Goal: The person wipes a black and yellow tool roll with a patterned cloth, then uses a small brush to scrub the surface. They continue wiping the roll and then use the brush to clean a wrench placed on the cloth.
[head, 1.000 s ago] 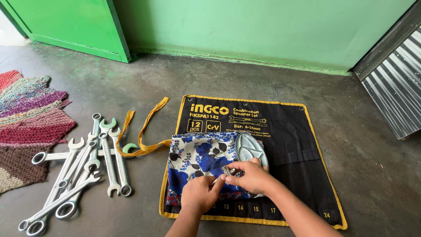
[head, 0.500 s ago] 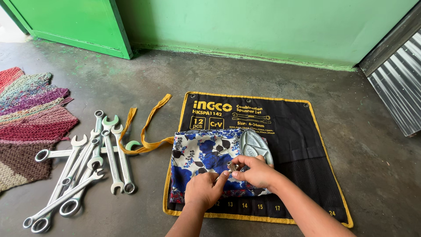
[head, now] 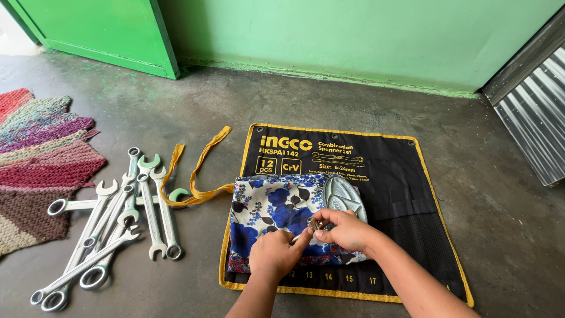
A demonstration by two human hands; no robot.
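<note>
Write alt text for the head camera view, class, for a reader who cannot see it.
Two bare hands, left hand and right hand, pinch a small metal piece over a blue flowered cloth on an open black tool roll. A pile of spanners lies to the left on the concrete floor.

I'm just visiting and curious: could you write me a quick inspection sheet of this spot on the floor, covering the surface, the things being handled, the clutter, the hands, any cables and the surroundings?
Surface: bare grey concrete floor, stained in places.
Job's things: small metal piece pinched between both hands over a blue floral cloth; grey oval metal object on the cloth's right part; all on an open black tool roll with yellow edging.
Clutter: pile of spanners loose on the floor at left; yellow tie strap trailing from the roll.
Hands: left hand and right hand both grip the small metal piece.
Cables: nothing seen.
Surroundings: green wall, green door, knitted mat, corrugated metal sheet.
</note>
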